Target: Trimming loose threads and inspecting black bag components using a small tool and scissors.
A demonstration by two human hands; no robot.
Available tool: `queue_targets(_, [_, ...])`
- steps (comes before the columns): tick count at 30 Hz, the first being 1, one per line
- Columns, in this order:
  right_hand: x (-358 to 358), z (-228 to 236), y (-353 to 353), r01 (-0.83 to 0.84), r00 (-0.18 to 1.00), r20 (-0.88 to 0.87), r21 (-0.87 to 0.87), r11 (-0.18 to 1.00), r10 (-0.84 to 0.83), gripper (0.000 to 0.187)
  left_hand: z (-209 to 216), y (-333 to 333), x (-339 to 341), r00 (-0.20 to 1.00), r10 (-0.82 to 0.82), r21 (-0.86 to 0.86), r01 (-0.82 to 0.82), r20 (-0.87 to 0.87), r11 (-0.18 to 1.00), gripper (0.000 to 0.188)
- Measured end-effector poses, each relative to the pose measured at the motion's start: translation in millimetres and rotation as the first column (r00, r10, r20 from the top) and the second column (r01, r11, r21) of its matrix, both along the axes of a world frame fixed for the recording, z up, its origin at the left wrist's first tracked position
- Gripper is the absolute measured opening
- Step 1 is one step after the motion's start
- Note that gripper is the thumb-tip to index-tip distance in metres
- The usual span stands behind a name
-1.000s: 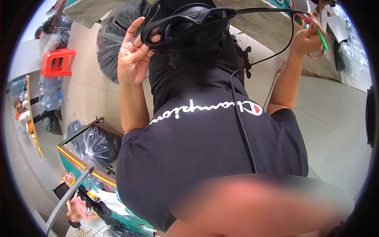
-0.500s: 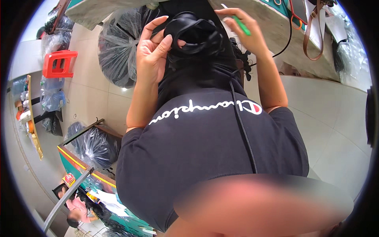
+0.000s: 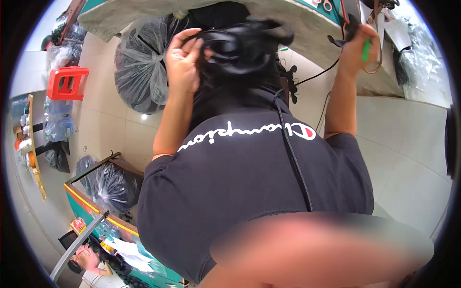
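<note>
My left hand (image 3: 183, 60) is at the upper middle, its fingers bent and gripping the near-left side of a glossy black looped bundle (image 3: 235, 50). Motion blurs the bundle, so I cannot tell its material. Out at the upper right, my right hand (image 3: 357, 50) is closed around a slim green-handled tool (image 3: 366, 50); the tool's working end does not show clearly. A blurred dark object (image 3: 352, 28) is right by that hand's fingers, and I cannot tell whether it is held. The two hands are well apart.
A grey-edged table (image 3: 307, 29) runs along the top, with orange-handled scissors (image 3: 327, 5) and a brown strap (image 3: 379, 57). A black cord (image 3: 319, 73) hangs below it. Leftward are a plastic-wrapped black bag (image 3: 141, 65) and a red stool (image 3: 67, 83). Another person (image 3: 86, 257) sits lower left.
My right hand has swung right, away from the bundle toward the table's right part, keeping the green-handled tool. The left hand stays at the bundle, which has shifted and blurred.
</note>
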State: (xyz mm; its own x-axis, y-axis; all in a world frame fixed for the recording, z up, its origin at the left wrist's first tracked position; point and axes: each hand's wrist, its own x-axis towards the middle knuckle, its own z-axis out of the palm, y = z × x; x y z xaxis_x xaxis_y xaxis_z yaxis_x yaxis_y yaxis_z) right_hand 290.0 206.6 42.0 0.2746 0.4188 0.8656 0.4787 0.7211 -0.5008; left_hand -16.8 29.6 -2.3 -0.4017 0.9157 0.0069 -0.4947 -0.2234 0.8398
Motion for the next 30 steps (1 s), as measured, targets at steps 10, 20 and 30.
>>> queue_targets(10, [-31.3, 29.6, -45.1, -0.617, 0.528, 0.247, -0.545, 0.567, 0.812, 0.021, 49.4, -15.6, 9.0, 0.938, -0.266, 0.047, 0.283, -0.223, 0.958, 0.036])
queue_targets(20, [-85.2, 36.8, -88.8, -0.767, 0.34, 0.088, -0.55, 0.33, 0.936, 0.043, 43.2, -4.4, 6.3, 0.452, -0.333, -0.132, 0.42, -0.828, 0.898, 0.05])
queue_targets(30, [-74.9, 28.0, -95.3, -0.722, 0.512, 0.25, -0.393, 0.569, 0.822, 0.044, 76.0, -21.7, 15.6, 0.731, -0.456, -0.137, 0.454, -0.508, 0.88, 0.028])
